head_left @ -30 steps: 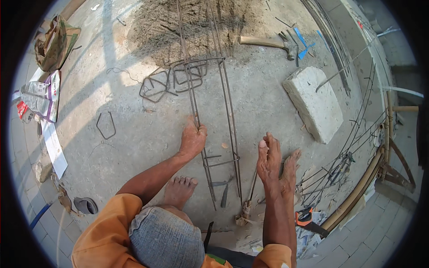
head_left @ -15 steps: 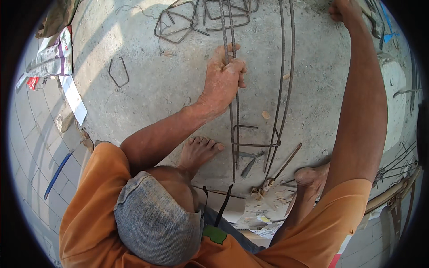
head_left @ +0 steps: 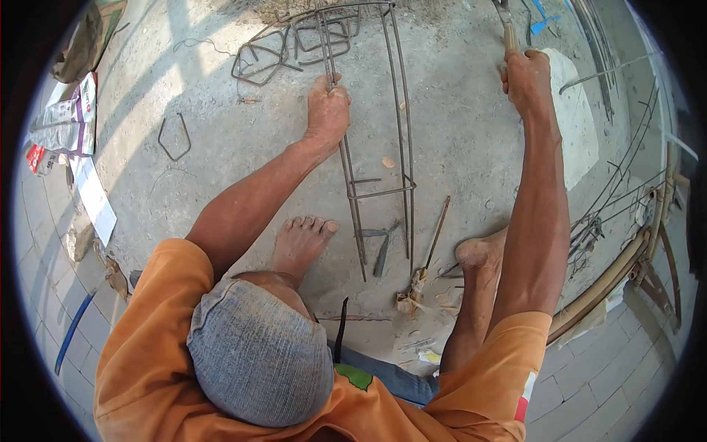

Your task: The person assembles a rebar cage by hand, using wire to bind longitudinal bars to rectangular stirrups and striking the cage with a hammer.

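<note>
Rebar frame (head_left: pixel 379 194), one: over concrete floor (head_left: pixel 250 158), contact unclear; long axis fore-and-aft, left hand (head_left: pixel 328 116) clenched round its left side. Hammer (head_left: pixel 510 37), one: right of frame, well apart; handle gripped in right hand (head_left: pixel 529 79), head at view's top edge.

Grey concrete floor (head_left: pixel 456 147), bent steel stirrups (head_left: pixel 284 48), pale block (head_left: pixel 578 121)

Gry conc. floor (head_left: pixel 456 132), sunlit patch (head_left: pixel 166 74) up. L.
</note>
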{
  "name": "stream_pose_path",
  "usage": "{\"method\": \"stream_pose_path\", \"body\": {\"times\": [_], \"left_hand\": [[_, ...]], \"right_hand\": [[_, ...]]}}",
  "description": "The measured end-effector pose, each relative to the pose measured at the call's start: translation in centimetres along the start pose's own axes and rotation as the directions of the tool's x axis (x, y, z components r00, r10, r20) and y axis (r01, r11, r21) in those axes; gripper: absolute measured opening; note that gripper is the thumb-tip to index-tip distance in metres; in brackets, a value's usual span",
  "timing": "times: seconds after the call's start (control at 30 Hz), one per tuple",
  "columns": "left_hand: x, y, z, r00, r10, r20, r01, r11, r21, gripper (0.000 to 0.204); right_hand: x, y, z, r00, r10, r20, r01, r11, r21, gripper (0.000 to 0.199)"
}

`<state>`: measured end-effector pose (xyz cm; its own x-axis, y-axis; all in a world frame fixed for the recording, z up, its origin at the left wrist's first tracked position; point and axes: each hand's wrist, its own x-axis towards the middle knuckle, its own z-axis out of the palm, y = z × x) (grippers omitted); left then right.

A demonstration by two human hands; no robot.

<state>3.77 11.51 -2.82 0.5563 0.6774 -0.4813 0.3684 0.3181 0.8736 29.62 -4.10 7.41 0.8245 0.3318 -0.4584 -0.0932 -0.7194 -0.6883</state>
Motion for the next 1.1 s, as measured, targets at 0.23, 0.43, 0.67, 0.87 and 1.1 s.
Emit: {"method": "stream_pose_path", "body": {"times": [0.23,0.43,0.67,0.87,1.1], "left_hand": [[1.4,-1.9,0.8,0.99,0.11,-0.088,-0.103,0.992,0.078,0.036],[2.7,-2.2,1.3,0.984,0.132,-0.118,-0.112,0.981,0.16,0.034],[4.4,-3.9,0.9,0.96,0.259,-0.109,-0.22,0.934,0.282,0.036],[2.4,-1.7,1.9,0.989,0.096,-0.113,-0.079,0.986,0.144,0.035],[-0.1,-1.7,1.4,0.993,0.033,-0.112,-0.013,0.984,0.179,0.034]], "right_hand": [[-25.8,2.5,0.2,0.992,-0.103,-0.069,0.118,0.954,0.274,0.053],[-35.3,5.7,3.9,0.998,-0.062,-0.012,0.063,0.992,0.105,0.025],[-35.1,2.6,3.9,0.881,-0.225,-0.416,0.308,0.941,0.143,0.03],[-34.9,9.4,10.4,0.886,-0.342,-0.314,0.238,0.915,-0.327,0.033],[-32.9,4.6,7.1,0.824,-0.36,-0.437,0.261,0.926,-0.272,0.026]]}}
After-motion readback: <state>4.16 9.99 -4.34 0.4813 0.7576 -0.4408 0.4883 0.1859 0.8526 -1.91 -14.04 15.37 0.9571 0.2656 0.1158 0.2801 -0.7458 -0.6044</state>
